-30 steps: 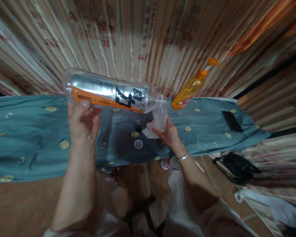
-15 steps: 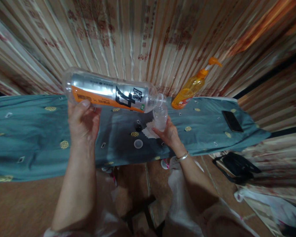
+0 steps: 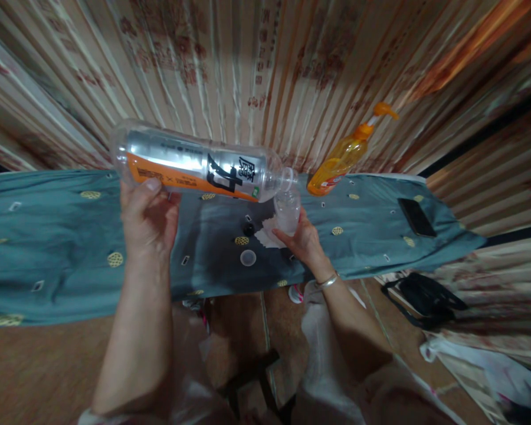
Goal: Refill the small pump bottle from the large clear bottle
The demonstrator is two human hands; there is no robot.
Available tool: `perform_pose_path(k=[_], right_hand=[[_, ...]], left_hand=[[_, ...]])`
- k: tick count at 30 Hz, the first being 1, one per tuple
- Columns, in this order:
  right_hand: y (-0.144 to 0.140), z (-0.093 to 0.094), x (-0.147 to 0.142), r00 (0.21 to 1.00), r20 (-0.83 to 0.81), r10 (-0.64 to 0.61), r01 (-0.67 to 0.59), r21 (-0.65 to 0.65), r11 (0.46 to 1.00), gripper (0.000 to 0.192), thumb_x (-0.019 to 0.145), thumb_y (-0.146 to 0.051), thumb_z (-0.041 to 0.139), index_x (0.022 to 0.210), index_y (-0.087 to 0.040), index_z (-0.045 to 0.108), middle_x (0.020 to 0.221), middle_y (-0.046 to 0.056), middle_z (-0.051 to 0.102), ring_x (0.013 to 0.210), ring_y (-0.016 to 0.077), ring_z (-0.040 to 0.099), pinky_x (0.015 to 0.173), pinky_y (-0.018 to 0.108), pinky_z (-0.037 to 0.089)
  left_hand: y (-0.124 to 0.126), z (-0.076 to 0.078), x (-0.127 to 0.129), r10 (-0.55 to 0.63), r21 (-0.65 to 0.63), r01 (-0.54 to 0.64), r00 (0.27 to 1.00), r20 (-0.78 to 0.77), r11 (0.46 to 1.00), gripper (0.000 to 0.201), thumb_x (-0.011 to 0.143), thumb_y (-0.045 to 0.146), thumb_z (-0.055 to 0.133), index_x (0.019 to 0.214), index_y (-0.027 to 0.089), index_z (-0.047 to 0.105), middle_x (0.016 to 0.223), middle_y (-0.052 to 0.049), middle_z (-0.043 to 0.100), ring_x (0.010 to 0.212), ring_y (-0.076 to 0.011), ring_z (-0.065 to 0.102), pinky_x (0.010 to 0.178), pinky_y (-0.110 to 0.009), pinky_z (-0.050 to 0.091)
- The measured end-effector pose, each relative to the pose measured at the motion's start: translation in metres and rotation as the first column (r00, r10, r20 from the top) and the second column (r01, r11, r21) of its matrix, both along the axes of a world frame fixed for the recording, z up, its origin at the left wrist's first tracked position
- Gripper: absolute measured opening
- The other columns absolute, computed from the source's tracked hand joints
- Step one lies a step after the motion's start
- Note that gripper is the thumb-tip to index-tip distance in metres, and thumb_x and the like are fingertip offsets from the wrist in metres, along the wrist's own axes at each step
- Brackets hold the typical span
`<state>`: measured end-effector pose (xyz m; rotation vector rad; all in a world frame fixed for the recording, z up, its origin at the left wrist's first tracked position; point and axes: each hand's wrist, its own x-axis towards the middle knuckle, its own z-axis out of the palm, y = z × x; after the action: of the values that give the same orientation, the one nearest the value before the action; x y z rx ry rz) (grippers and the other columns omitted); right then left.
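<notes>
My left hand is closed around the base end of a large clear plastic bottle with a silver and orange label. The bottle lies nearly level, its mouth tipped slightly down to the right over a small clear plastic container. Around that container my right hand is closed, holding it upright above the table. A crumpled white tissue lies beside it. Nearer me are a small black cap and a round translucent lid. Whether liquid is flowing is too blurred to see.
An orange pump bottle stands at the table's back edge by the curtain. A black phone lies at the right on the green tablecloth. On the floor at right rests a black bag.
Almost nothing differs. Both hands, the large bottle and the small container keep the same places, with the bottle's base shifted very slightly left.
</notes>
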<state>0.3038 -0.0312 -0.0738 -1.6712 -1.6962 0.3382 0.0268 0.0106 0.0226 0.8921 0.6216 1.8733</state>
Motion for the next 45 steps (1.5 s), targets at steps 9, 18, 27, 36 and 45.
perform_pose_path(k=[9,18,27,36,45], right_hand=[[-0.001,0.0042,-0.0019,1.0,0.015,-0.022,0.022,-0.03,0.999,0.083,0.075,-0.043,0.078,0.144,-0.016,0.041,0.124,0.017,0.071,0.109,0.0339,0.071,0.091,0.047,0.059],[-0.0004,0.0016,-0.0007,1.0,0.01,-0.004,0.004,0.0,1.0,0.083,0.075,-0.043,0.078,0.144,-0.016,0.042,0.126,0.017,0.07,0.112,0.0341,0.07,0.093,0.048,0.058],[-0.0007,0.0036,-0.0008,1.0,0.011,-0.005,0.005,-0.009,1.0,0.081,0.075,-0.044,0.077,0.143,-0.017,0.043,0.124,0.016,0.071,0.108,0.0335,0.071,0.09,0.047,0.059],[0.0003,0.0014,-0.0012,1.0,0.019,-0.023,0.023,-0.016,1.0,0.082,0.075,-0.046,0.077,0.143,-0.015,0.043,0.123,0.017,0.071,0.106,0.0331,0.072,0.089,0.045,0.059],[0.0,0.0028,-0.0017,1.0,0.008,-0.019,0.019,-0.007,1.0,0.08,0.075,-0.044,0.078,0.142,-0.015,0.043,0.119,0.016,0.072,0.104,0.0334,0.072,0.086,0.045,0.059]], left_hand=[[0.0007,-0.0007,-0.0006,-0.003,0.009,0.003,1.0,-0.019,1.0,0.027,0.056,0.022,0.079,0.078,0.027,0.066,0.088,0.0,0.063,0.093,-0.0198,0.058,0.079,-0.029,0.047],[0.0001,0.0006,0.0004,-0.006,0.01,0.006,1.0,-0.017,1.0,0.03,0.055,0.022,0.082,0.08,0.027,0.066,0.083,0.001,0.062,0.088,-0.019,0.056,0.082,-0.031,0.047],[-0.0008,0.0015,0.0008,-0.004,0.024,0.004,1.0,-0.027,1.0,0.029,0.055,0.022,0.081,0.081,0.028,0.069,0.084,0.001,0.063,0.09,-0.0194,0.057,0.081,-0.03,0.047],[0.0019,0.0003,0.0007,0.001,0.019,-0.002,1.0,0.027,1.0,0.038,0.05,0.022,0.086,0.084,0.027,0.07,0.078,0.003,0.061,0.085,-0.0155,0.059,0.074,-0.024,0.049],[0.0017,0.0001,0.0003,-0.007,0.016,0.006,0.999,0.047,1.0,0.037,0.05,0.021,0.085,0.084,0.025,0.07,0.081,0.004,0.064,0.084,-0.0148,0.06,0.074,-0.024,0.05]])
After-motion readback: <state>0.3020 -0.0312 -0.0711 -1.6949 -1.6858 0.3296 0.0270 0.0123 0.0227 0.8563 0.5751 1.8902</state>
